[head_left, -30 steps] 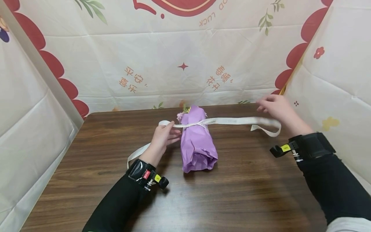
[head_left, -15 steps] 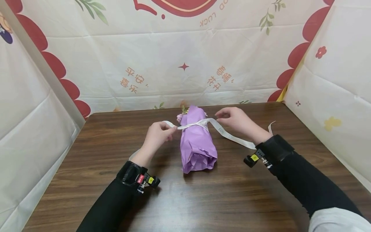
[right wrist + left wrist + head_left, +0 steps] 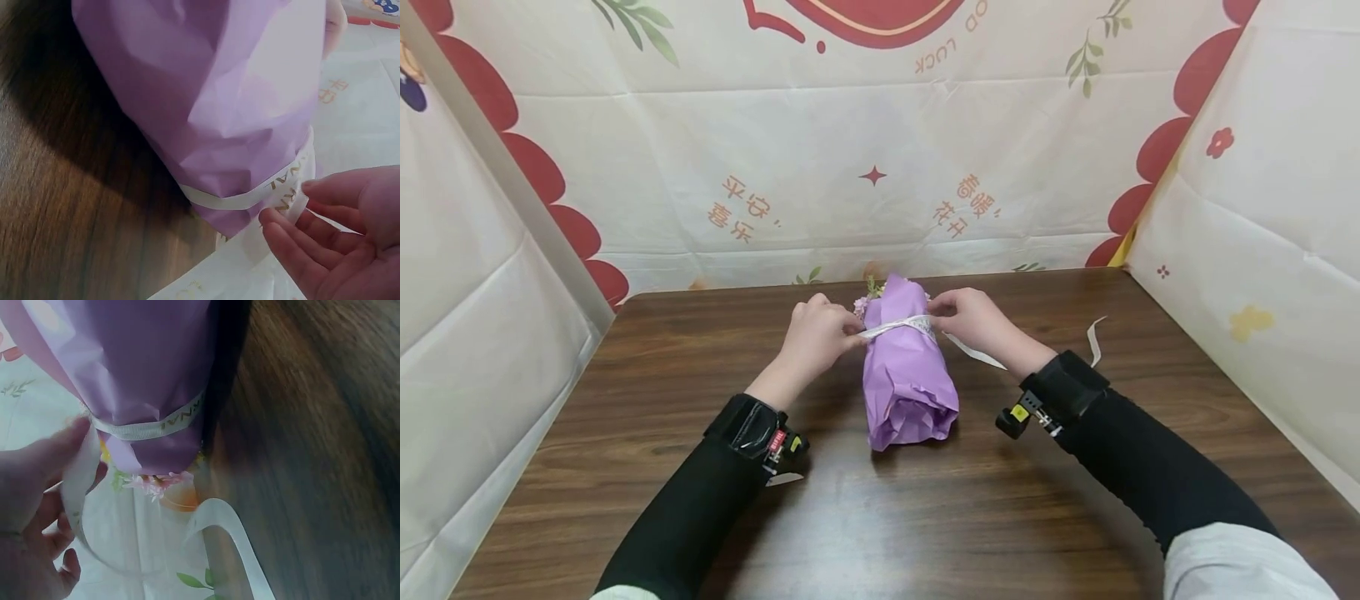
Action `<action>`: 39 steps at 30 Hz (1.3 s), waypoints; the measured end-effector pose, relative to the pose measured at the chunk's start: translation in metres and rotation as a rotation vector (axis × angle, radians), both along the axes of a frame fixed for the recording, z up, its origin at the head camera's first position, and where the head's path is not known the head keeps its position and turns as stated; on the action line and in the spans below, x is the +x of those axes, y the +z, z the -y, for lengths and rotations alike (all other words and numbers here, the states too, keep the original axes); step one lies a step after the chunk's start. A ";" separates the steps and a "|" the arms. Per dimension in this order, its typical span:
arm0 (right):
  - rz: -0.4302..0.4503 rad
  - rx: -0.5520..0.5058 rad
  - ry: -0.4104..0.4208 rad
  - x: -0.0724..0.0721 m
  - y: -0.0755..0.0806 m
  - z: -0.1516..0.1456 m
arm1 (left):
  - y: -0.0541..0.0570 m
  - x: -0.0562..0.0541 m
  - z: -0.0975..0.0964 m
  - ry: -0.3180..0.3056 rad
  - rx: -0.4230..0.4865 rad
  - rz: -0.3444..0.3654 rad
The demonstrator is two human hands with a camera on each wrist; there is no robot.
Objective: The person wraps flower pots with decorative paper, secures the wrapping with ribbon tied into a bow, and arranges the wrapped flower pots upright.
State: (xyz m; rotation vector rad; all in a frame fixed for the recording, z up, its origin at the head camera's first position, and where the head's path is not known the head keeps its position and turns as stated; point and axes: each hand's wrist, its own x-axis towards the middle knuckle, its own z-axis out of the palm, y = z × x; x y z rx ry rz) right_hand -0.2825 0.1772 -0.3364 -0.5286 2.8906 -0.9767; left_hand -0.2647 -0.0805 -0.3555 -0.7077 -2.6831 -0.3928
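Observation:
A bouquet wrapped in purple paper lies on the table, its small pink and yellow flowers peeping out at the far end. White printed ribbon circles the wrap near those flowers. At the bouquet's left side, my left hand pinches the ribbon between thumb and fingertips; a loose length hangs past the palm in the left wrist view. On the opposite side, my right hand pinches the band between thumb and fingers against the paper, as the right wrist view shows. One ribbon tail trails behind the right wrist.
The brown wooden table extends around the bouquet. A white printed cloth hangs behind the table's back edge, with white cloth sides to left and right. Another ribbon end shows beside the left wrist.
My right hand has come leftward from the far right to the bouquet's side, and its stretched ribbon has gone slack. My left hand stays at the left side, slightly higher, still pinching ribbon.

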 end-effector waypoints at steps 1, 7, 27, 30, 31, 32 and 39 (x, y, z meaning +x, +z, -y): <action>0.000 0.008 -0.001 0.000 0.000 0.001 | 0.000 -0.001 0.000 -0.004 -0.014 0.013; 0.010 0.089 0.002 0.001 0.002 -0.002 | -0.001 -0.007 0.002 -0.035 0.071 0.200; 0.399 -0.610 0.037 -0.001 0.018 -0.035 | 0.003 -0.008 0.011 -0.220 1.202 0.886; 0.421 -0.732 0.052 0.002 0.021 -0.034 | 0.004 -0.008 0.008 -0.238 1.304 0.882; 0.430 -0.767 0.059 0.002 0.022 -0.033 | 0.004 -0.007 0.006 -0.238 1.337 0.883; 0.438 -0.798 0.059 0.003 0.023 -0.032 | 0.005 -0.007 0.005 -0.236 1.368 0.883; 0.418 -0.876 0.086 0.009 0.031 -0.026 | 0.011 -0.005 -0.003 -0.256 1.535 0.918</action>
